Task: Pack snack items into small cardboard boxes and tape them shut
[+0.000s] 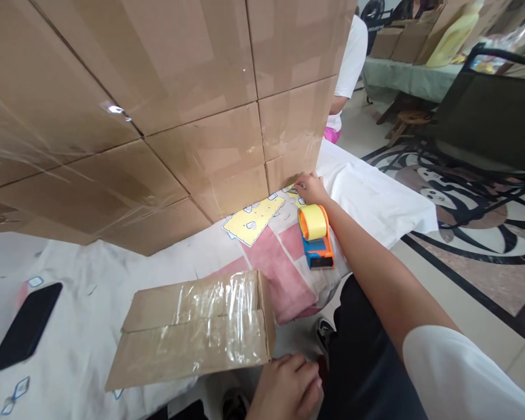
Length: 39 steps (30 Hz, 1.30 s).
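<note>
A cardboard box (pixel 192 329) with shiny clear tape over its top and right end lies at the front edge of the cloth-covered table. Beside its near right corner is my left hand (pixel 286 385), fingers curled closed; their inside is hidden, and I cannot tell whether it touches the box. My right hand (pixel 311 188) reaches to the foot of the stacked cartons (pixel 219 151). Its fingertips are pinched together low over the cloth, on something too small to make out. Just below that hand stands an orange and blue tape dispenser (pixel 317 239) with a yellowish roll.
A black phone (pixel 25 326) lies on the patterned tablecloth (pixel 91 309) at left. Behind the carton stack, a person in a white sleeve (pixel 352 58) is partly visible. To the right are a dark folding chair (pixel 485 116) and another table holding boxes and a yellow bottle (pixel 455 36).
</note>
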Available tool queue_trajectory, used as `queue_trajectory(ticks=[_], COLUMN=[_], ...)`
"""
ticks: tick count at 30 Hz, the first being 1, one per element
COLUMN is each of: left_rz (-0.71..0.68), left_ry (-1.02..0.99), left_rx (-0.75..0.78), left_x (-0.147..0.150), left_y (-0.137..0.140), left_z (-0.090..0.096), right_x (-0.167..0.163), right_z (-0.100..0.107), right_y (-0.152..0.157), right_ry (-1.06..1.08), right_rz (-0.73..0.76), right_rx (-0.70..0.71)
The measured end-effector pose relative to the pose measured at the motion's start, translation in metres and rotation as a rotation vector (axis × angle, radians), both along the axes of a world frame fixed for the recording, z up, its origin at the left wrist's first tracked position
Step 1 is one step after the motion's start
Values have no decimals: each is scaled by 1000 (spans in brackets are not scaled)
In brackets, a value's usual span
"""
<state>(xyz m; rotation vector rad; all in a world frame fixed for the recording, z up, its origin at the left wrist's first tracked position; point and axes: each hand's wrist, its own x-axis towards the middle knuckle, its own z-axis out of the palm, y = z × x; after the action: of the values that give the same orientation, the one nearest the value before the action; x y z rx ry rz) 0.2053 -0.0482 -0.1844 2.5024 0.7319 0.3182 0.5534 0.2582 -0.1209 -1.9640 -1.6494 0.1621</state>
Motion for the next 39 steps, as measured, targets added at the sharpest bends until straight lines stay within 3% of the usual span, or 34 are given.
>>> queue_trajectory(ticks=[5, 10, 15, 24, 31, 35, 39], left_rz=[-35, -39, -19, -33, -22, -84, -127], left_ry=[28, 82, 108, 96, 43, -155, -321], left_rx=[13, -25, -81, -78, -18, 44, 65], left_x=[1, 0, -3, -3, -5, -7, -27], left_y=[8, 12, 13, 15, 16, 21, 31], left_z=[11, 16, 16, 18, 20, 44, 91], right_x=[9, 15, 18, 17, 11, 1, -21], right_z=[-2, -1, 6, 17, 19, 37, 66], right_y=[-4, -18, -33, -63, -60, -61, -83], right_ry=[112, 216, 168, -26, 169, 381, 813], right_rz=[-86, -44, 22, -21, -83, -79, 36], right_rx=[35, 36, 28, -14, 18, 45, 110])
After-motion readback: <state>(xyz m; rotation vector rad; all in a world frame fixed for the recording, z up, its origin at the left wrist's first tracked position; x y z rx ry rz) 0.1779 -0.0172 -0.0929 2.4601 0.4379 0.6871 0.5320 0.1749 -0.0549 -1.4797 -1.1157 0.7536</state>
